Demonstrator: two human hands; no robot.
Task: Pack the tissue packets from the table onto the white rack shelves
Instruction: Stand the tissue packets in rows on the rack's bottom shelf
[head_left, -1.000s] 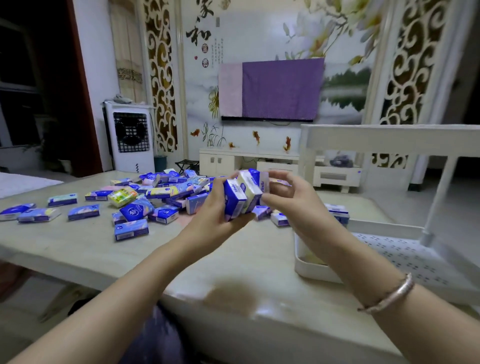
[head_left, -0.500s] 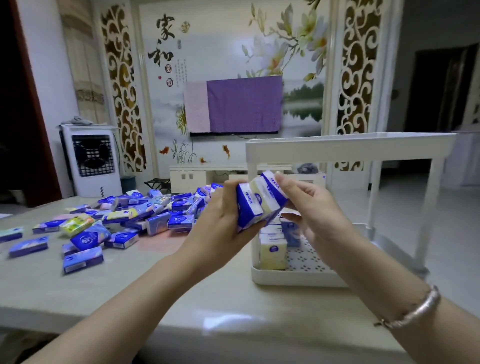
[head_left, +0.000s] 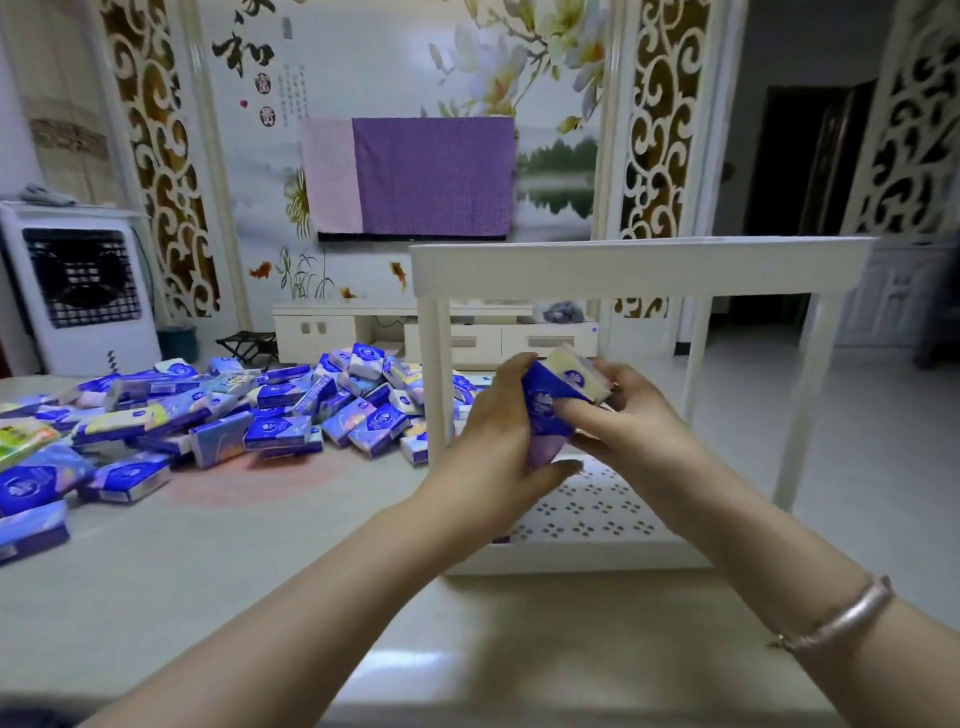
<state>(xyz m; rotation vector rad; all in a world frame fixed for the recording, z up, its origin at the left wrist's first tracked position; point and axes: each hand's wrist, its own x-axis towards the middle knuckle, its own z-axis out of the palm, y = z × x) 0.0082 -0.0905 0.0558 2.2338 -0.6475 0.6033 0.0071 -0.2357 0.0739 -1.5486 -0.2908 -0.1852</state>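
Both the left hand (head_left: 498, 447) and right hand (head_left: 623, 421) are gripping a bunch of tissue packets (head_left: 550, 410) above the white rack (head_left: 639, 265)'s bottom shelf (head_left: 597, 514).

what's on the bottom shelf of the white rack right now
The perforated bottom shelf shows bare in front. Both hands, left hand and right hand, hold a bunch of tissue packets above it and cover its back part, so anything there cannot be seen.

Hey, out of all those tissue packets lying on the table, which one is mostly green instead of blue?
The green packet at the far left edge of the pile. Its wrapper is green and yellow with a red patch, while the packets around it are blue, purple or white.
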